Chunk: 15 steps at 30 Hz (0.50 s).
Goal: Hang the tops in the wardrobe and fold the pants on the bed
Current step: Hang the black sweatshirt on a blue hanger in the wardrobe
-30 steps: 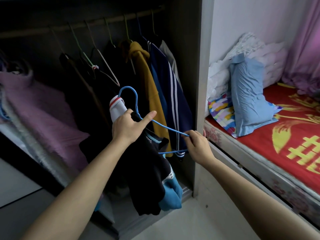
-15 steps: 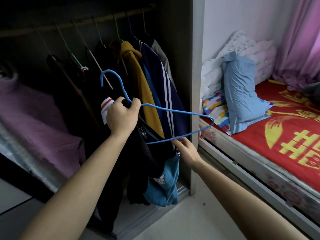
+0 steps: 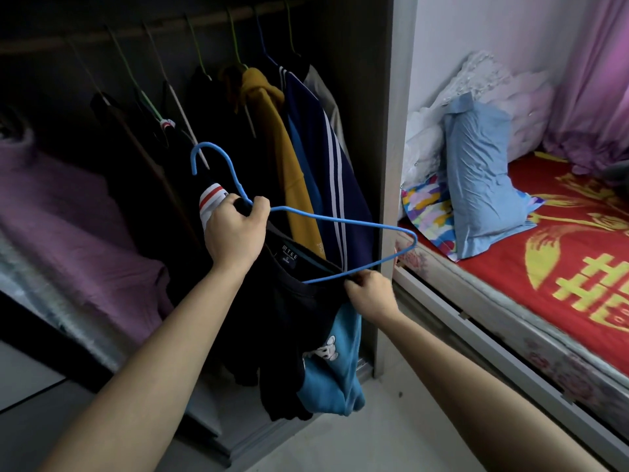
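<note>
My left hand point(image 3: 235, 235) grips the neck of a blue wire hanger point(image 3: 340, 223) together with the collar of a black top with blue panels point(image 3: 299, 321), held in front of the open wardrobe. The top hangs down from that hand, its neck label showing. My right hand point(image 3: 369, 294) pinches the top's collar edge at the hanger's lower bar. The hanger's right shoulder sticks out bare past the wardrobe's side panel point(image 3: 391, 131). The wardrobe rail point(image 3: 136, 34) carries several hung tops, among them a mustard hoodie point(image 3: 282, 141) and a navy striped jacket point(image 3: 323, 158).
A purple blanket point(image 3: 68, 206) is piled on the wardrobe's left side. To the right is the bed point(image 3: 561, 253) with a red cover, a light blue garment point(image 3: 483, 172) leaning on white bedding, and a colourful cloth point(image 3: 429, 212). Pink curtains point(image 3: 592, 80) hang at far right.
The hanger has swung from folded-in to spread out rightward, and my right hand has slid down from its end to the top's collar. My view has moved closer to the wardrobe.
</note>
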Motion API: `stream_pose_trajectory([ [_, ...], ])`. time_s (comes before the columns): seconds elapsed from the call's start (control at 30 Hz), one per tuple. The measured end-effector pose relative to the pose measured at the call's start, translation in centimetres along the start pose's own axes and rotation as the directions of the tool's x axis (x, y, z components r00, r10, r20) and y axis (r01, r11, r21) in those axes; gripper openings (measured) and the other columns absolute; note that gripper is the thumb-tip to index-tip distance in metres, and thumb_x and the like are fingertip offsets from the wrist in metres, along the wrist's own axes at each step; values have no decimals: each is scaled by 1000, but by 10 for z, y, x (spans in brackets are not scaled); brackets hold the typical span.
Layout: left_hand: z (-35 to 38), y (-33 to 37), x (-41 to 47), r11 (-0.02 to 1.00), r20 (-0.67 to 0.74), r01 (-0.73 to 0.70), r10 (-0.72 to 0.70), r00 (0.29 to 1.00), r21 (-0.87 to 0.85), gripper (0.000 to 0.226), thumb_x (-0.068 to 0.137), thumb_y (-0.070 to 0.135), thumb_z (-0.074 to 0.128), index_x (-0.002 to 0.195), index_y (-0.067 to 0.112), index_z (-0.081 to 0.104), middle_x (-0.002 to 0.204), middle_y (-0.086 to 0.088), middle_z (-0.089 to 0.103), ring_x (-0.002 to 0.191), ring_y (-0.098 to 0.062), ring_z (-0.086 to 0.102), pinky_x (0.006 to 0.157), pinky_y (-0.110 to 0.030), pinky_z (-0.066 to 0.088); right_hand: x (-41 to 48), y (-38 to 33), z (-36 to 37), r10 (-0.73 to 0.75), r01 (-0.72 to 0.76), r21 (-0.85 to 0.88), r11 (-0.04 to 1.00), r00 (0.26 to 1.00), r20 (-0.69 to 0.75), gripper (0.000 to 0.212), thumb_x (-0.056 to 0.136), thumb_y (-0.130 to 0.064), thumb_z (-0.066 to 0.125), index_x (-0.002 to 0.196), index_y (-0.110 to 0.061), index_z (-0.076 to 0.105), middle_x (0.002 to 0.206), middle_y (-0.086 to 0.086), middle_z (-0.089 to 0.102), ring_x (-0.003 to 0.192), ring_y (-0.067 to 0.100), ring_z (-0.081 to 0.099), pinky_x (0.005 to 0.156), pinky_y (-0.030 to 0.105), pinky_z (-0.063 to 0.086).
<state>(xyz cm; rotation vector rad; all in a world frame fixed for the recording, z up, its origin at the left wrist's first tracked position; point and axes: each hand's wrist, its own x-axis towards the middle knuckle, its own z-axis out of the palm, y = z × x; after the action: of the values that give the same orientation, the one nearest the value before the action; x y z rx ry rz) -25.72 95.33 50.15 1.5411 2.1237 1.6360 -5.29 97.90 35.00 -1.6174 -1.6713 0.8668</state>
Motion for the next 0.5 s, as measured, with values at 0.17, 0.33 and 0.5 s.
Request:
stream_pose_trajectory([
  [0.17,-13,-30,11,979,-3,-84,86,996,186,37,87,46,51,91,12,65,72,-5,66,67,-24,59,68,-36,47,16,10,-39,205,-204,144,968,979,9,11,83,-21,65,88,-16,73,75,1,71,69,16,71,58,31,57],
  [0.33,-12,-59,13,939,45,-167,161,986,299,32,92,43,55,86,12,62,64,-3,59,60,-26,54,63,-33,37,25,7,-81,257,-293,204,934,949,184,5,88,-11,67,88,-11,72,57,1,66,43,10,61,39,20,41],
  [0.5,1,-68,2,871,123,-270,240,963,411,37,92,44,61,74,12,55,59,-8,56,60,-36,57,66,-39,40,28,-18,-104,174,-199,130,971,968,182,6,86,-12,69,85,-6,73,57,3,67,44,8,58,40,19,40],
])
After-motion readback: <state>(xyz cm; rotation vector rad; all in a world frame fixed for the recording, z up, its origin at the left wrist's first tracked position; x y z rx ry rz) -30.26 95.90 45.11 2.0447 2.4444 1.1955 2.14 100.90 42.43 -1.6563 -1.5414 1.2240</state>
